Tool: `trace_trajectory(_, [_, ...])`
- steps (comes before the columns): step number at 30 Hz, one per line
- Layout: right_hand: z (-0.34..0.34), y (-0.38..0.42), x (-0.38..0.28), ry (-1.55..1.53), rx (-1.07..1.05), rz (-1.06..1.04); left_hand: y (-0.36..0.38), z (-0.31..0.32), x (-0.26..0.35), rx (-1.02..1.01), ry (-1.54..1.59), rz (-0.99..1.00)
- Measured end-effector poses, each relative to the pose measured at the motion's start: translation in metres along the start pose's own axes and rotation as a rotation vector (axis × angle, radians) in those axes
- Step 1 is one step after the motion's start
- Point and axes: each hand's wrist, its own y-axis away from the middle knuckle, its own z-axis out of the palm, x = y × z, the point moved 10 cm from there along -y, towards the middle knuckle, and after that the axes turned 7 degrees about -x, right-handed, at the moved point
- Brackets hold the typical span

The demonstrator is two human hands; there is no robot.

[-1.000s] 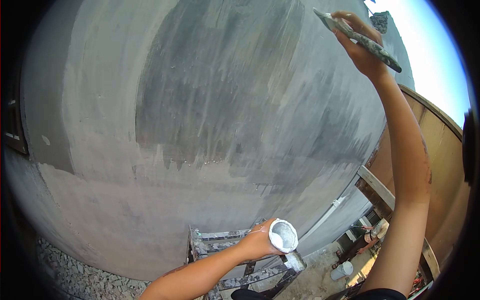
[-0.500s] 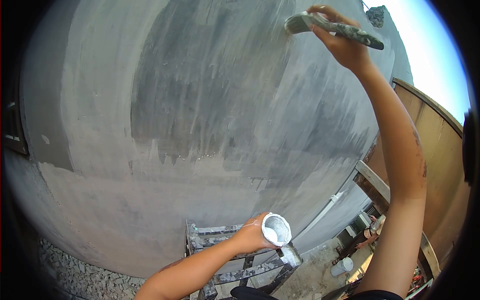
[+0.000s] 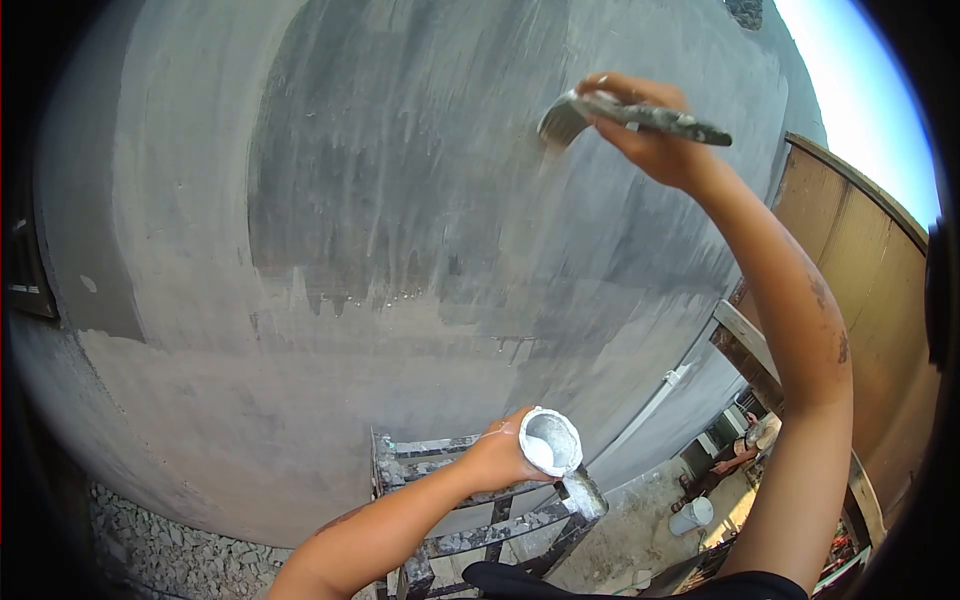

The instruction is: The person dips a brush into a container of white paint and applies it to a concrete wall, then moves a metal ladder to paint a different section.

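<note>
My right hand (image 3: 645, 130) grips the handle of a wide paintbrush (image 3: 690, 126), its bristles bent against the grey wall (image 3: 400, 200) in the upper middle. Dark, streaky patches mark the wall around the brush. Low in the middle, my left hand (image 3: 498, 455) is wrapped round a small round container (image 3: 551, 442), tilted so its opening faces me. White liquid lies inside it, and white smears coat its rim. The container is just above the paint-spattered metal frame (image 3: 500, 530).
Gravel (image 3: 190, 545) lies at the lower left. On the ground at lower right stand a white bucket (image 3: 691, 516) and, beyond it, a person (image 3: 745, 450). Wooden rails (image 3: 748, 340) and brown panels (image 3: 850, 260) are on the right; a window frame (image 3: 28, 260) is far left.
My right hand has moved the brush down and slightly left along the wall. My left hand and the container have shifted slightly up and left in view.
</note>
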Motion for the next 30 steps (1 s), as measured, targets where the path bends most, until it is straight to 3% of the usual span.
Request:
trace_trajectory(1, [-0.041,-0.007,0.018,0.102,0.188,-0.114,0.0,0.001,-0.001,-0.002,0.002,-0.003])
trace_trajectory(4, [-0.075,-0.008,0.01,0.328,0.264,-0.232,-0.001,-0.002,0.0,0.021,-0.006,0.017])
trace_trajectory(7, [0.038,0.031,-0.012,0.358,-0.214,-0.115,-0.002,-0.001,-0.002,0.014,-0.018,0.009])
trace_trajectory(8, [0.075,0.054,-0.045,0.295,-0.355,-0.163,-0.003,0.0,-0.004,0.004,-0.025,-0.011])
trace_trajectory(10, [0.121,0.099,-0.093,0.002,-0.501,-0.235,-0.003,0.0,-0.008,-0.007,-0.038,-0.031])
trace_trajectory(12, [0.119,0.097,-0.102,-0.092,-0.561,-0.252,-0.005,0.004,-0.009,-0.039,-0.032,-0.041])
trace_trajectory(14, [0.082,0.053,-0.044,-0.005,-0.523,0.053,-0.004,0.003,-0.007,-0.028,-0.036,-0.038])
trace_trajectory(15, [0.034,0.024,-0.017,-0.021,-0.194,-0.045,-0.003,0.002,-0.006,-0.019,-0.032,-0.041])
trace_trajectory(16, [-0.004,0.004,0.032,0.01,-0.05,0.113,-0.002,0.002,-0.004,-0.016,-0.034,-0.038])
trace_trajectory(18, [-0.084,-0.021,0.055,0.315,0.244,-0.105,0.0,-0.001,-0.001,0.017,-0.022,-0.022])
trace_trajectory(19, [-0.106,-0.032,0.049,0.137,0.28,0.138,0.0,-0.001,-0.002,0.019,-0.026,-0.02])
trace_trajectory(20, [-0.101,-0.038,0.036,0.497,0.244,-0.08,-0.001,0.0,-0.002,0.019,-0.031,-0.018])
trace_trajectory(22, [-0.072,-0.028,0.021,0.322,0.162,-0.286,0.0,-0.001,-0.002,0.02,-0.039,-0.018])
trace_trajectory(24, [0.018,0.002,-0.004,0.436,-0.247,-0.164,0.001,-0.002,0.001,0.021,-0.036,-0.019])
trace_trajectory(26, [0.073,0.04,-0.058,0.226,-0.525,-0.207,0.001,-0.002,0.003,0.023,-0.042,-0.006])
trace_trajectory(27, [0.071,0.036,-0.063,0.227,-0.526,-0.197,0.002,-0.002,0.003,0.029,-0.04,0.004])
trace_trajectory(29, [0.056,0.018,-0.058,-0.059,-0.538,-0.087,0.0,-0.001,0.002,0.019,-0.013,0.008])
trace_trajectory(30, [0.035,-0.005,-0.029,-0.041,-0.447,0.017,0.0,0.0,0.001,0.017,0.013,0.005])
